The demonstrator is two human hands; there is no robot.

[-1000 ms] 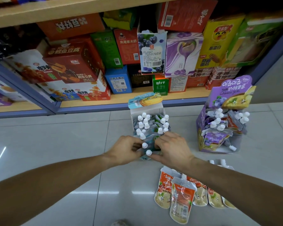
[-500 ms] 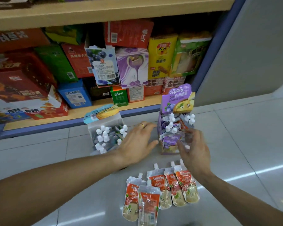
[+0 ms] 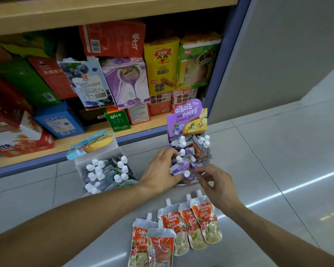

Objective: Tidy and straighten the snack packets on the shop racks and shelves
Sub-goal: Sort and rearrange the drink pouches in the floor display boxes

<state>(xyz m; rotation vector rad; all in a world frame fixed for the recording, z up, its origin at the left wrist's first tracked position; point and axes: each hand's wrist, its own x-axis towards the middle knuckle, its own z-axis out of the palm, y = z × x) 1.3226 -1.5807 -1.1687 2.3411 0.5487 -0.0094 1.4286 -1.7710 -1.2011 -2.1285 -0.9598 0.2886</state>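
Note:
A purple display box of spouted pouches stands on the floor by the shelf end. My left hand presses its fingers against the purple pouches at the box's front left. My right hand touches the front right of the same pouches with spread fingertips. Whether either hand truly grips a pouch is unclear. A white display box with white-capped pouches sits to the left. Several orange spouted pouches lie flat on the floor below my hands.
The bottom wooden shelf behind holds many snack cartons, among them a blueberry box, a purple box and a yellow box. A blue upright ends the rack; a grey wall and tiled floor lie right.
Both hands left the white box and moved right to the purple box, now touching its front pouches. The view shifted right and nearer.

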